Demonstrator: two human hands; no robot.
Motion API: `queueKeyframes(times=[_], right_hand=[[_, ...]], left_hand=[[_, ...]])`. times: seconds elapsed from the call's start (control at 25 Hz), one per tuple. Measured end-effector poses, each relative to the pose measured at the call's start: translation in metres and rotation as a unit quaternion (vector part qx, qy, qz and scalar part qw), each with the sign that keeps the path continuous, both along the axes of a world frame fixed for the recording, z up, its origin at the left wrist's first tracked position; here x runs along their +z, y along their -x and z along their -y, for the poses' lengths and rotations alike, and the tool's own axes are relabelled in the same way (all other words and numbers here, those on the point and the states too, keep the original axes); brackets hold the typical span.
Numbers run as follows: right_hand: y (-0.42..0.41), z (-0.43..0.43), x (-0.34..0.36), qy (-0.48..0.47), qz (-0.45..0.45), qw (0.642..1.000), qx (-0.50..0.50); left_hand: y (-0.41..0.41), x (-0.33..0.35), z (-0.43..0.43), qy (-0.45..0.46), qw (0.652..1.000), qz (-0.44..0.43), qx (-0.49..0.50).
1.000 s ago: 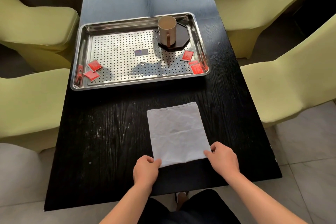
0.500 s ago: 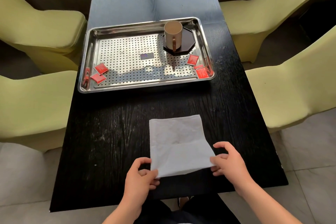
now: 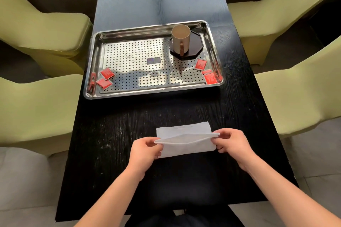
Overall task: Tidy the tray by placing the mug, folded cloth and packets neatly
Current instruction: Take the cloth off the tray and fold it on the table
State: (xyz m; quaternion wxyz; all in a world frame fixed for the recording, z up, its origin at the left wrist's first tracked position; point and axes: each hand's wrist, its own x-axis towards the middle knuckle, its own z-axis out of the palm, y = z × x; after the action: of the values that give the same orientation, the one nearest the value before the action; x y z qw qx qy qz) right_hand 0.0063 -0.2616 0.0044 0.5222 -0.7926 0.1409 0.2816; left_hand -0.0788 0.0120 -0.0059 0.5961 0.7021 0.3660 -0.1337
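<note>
A white cloth point(image 3: 186, 146) lies on the black table point(image 3: 114, 134) near me, its near edge lifted and folded over toward the far edge. My left hand point(image 3: 145, 150) pinches the raised left corner and my right hand point(image 3: 230, 142) pinches the raised right corner. Farther off sits a steel perforated tray point(image 3: 129, 90). A beige mug point(image 3: 180, 39) stands on a black octagonal coaster point(image 3: 195, 49) in the tray's far right corner. Red packets lie at the tray's left point(image 3: 106, 78) and right point(image 3: 206, 72) ends.
Yellow-green chairs flank the table, two on the left point(image 3: 36, 27) and two on the right point(image 3: 295, 86). A small dark sticker point(image 3: 153, 60) sits in the tray's middle. Pale floor tiles show beyond the table's near corners.
Both hands have raised the cloth's near edge and carried it away from me, so the flat cloth is now half folded over. The view has also shifted a little.
</note>
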Motion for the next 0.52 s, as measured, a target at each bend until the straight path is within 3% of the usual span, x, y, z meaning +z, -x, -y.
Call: queueKeyframes(times=[0.2, 0.4, 0.52], right_hand=[[-0.033, -0.022, -0.030, 0.158, 0.057, 0.985, 0.049], [-0.043, -0.032, -0.047, 0.246, 0.063, 0.965, 0.068], [-0.037, -0.031, -0.044, 0.270, 0.136, 0.951, 0.063]], left_hand=[[-0.031, -0.026, 0.000, -0.128, 0.991, -0.045, 0.011], [-0.037, -0.045, -0.002, -0.169, 0.980, -0.083, 0.065], [-0.030, -0.048, -0.002, -0.220, 0.973, -0.062, 0.029]])
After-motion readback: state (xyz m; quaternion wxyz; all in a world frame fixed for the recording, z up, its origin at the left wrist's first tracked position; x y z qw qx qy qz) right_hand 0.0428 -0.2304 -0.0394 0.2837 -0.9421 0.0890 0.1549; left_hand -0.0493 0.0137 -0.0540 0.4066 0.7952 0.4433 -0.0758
